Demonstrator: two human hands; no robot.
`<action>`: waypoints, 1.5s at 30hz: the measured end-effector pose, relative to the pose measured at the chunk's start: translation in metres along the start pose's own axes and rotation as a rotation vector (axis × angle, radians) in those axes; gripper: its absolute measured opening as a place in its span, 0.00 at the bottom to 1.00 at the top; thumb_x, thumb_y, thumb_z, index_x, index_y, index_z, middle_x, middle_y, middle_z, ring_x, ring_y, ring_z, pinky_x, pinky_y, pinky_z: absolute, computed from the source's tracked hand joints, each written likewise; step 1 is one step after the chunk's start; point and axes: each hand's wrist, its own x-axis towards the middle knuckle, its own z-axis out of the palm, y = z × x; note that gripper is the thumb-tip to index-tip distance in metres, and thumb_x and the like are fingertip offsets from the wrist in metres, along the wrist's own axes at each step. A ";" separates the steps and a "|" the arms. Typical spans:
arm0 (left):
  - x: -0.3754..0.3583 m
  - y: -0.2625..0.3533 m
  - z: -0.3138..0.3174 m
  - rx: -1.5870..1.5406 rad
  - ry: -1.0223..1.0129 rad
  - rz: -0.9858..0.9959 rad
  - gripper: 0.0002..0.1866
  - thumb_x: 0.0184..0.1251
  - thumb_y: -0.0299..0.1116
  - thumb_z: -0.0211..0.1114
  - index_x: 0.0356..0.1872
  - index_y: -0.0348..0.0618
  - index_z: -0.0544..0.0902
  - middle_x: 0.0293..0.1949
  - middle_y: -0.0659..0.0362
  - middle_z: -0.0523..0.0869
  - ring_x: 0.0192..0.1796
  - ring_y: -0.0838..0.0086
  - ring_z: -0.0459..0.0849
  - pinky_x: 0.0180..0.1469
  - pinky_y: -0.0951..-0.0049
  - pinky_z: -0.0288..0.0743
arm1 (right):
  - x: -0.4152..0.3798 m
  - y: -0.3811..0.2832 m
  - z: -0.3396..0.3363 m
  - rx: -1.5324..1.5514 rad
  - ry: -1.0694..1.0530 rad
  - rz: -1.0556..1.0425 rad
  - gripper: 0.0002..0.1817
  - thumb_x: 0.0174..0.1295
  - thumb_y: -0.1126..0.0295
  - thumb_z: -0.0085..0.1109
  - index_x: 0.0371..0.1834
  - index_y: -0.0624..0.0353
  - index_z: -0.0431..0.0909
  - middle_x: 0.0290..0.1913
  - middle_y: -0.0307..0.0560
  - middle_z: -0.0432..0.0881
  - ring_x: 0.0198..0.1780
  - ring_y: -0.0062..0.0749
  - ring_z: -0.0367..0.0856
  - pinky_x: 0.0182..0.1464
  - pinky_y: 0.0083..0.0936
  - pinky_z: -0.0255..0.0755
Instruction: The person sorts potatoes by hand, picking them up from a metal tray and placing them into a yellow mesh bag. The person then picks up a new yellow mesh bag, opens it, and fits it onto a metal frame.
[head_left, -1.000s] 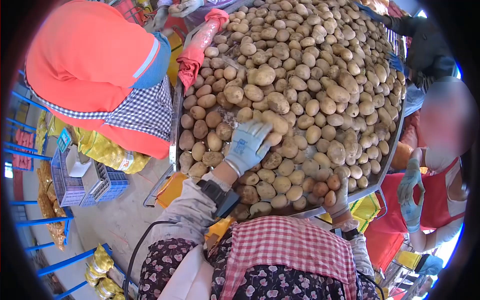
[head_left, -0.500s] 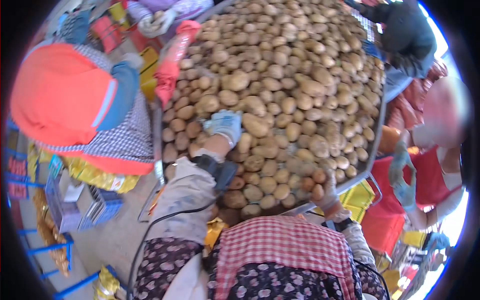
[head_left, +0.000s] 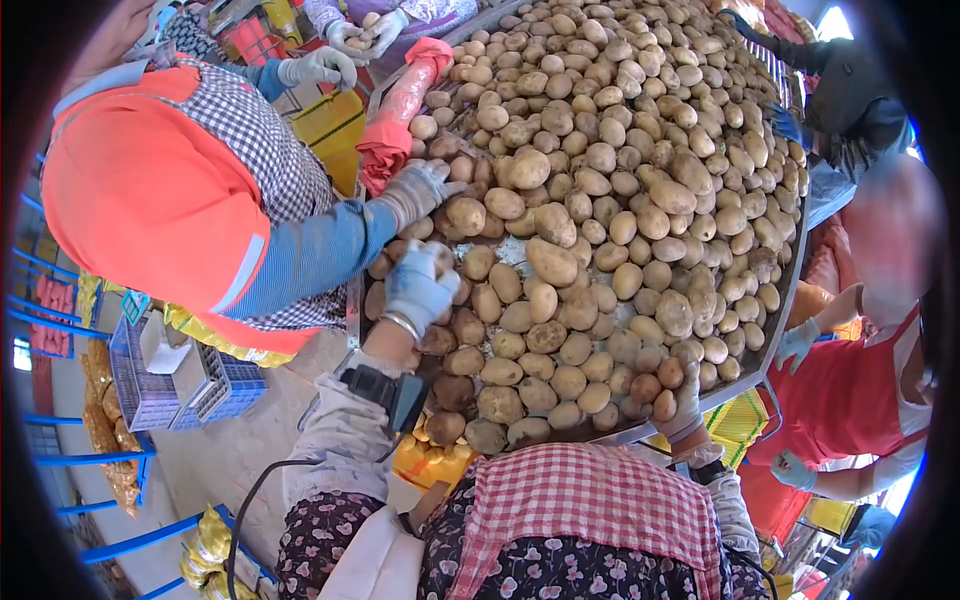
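Blue-gloved L hand [head_left: 418,290] bends over spuds, R hand [head_left: 688,405] curves beside approx. 3 reddish potatoes [head_left: 645,387] near the rim [head_left: 735,388] (can't tell if either grips). Best: light fingers, min. knocks, clear of co-worker's hand [head_left: 415,195].

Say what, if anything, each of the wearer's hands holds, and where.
Right hand cups reddish potatoes at their right sides; whether it grips cannot be told. Left hand: cannot tell.

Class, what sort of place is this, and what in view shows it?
Probably a potato sorting or packing shed: potatoes heaped on a metal-edged table, gloved workers around it, and plastic crates nearby.
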 end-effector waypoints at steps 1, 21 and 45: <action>0.008 -0.006 0.005 -0.166 0.099 -0.098 0.16 0.52 0.42 0.64 0.41 0.46 0.81 0.43 0.49 0.78 0.44 0.57 0.81 0.46 0.57 0.76 | -0.002 0.000 0.004 0.018 0.011 0.021 0.34 0.65 0.37 0.38 0.55 0.58 0.68 0.43 0.48 0.77 0.43 0.42 0.78 0.45 0.34 0.73; -0.047 0.033 -0.030 -1.580 -0.330 -0.448 0.18 0.66 0.34 0.57 0.55 0.39 0.74 0.36 0.57 0.82 0.27 0.75 0.78 0.27 0.77 0.74 | -0.019 -0.009 0.012 -0.349 0.024 -0.424 0.34 0.59 0.38 0.52 0.58 0.53 0.73 0.48 0.43 0.82 0.42 0.37 0.82 0.25 0.28 0.75; -0.151 0.353 0.082 -1.152 -0.617 0.679 0.21 0.58 0.24 0.67 0.53 0.39 0.75 0.64 0.52 0.69 0.67 0.67 0.67 0.67 0.67 0.63 | -0.137 -0.006 -0.090 0.541 -0.172 -0.176 0.39 0.59 0.33 0.49 0.62 0.53 0.70 0.53 0.44 0.79 0.40 0.32 0.83 0.20 0.27 0.74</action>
